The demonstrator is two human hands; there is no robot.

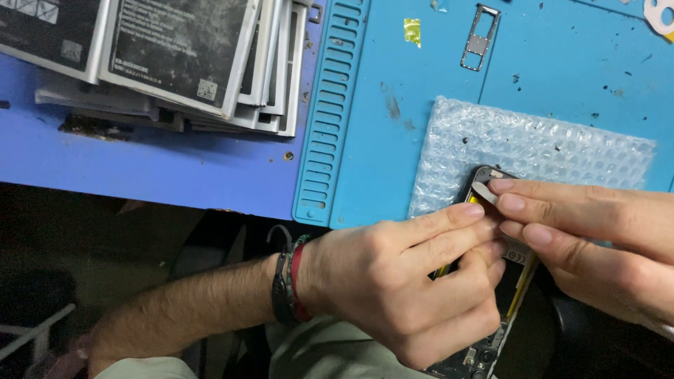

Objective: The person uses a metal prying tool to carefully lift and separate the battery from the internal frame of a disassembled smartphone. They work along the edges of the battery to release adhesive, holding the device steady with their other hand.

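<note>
Hands, left [414, 281] and right [597, 231], grip opened phone [484, 351] over bubble wrap [533, 147].

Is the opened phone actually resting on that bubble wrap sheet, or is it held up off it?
Touching. The head view shows the phone with its top end lying on the bubble wrap, no gap visible, while the left hand and right hand grip it.

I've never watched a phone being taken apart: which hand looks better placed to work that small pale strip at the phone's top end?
Probably the right hand: its fingertips already lie on the pale strip at the opened phone's top end. The left hand wraps the phone's body, seemingly steadying it on the bubble wrap.
</note>
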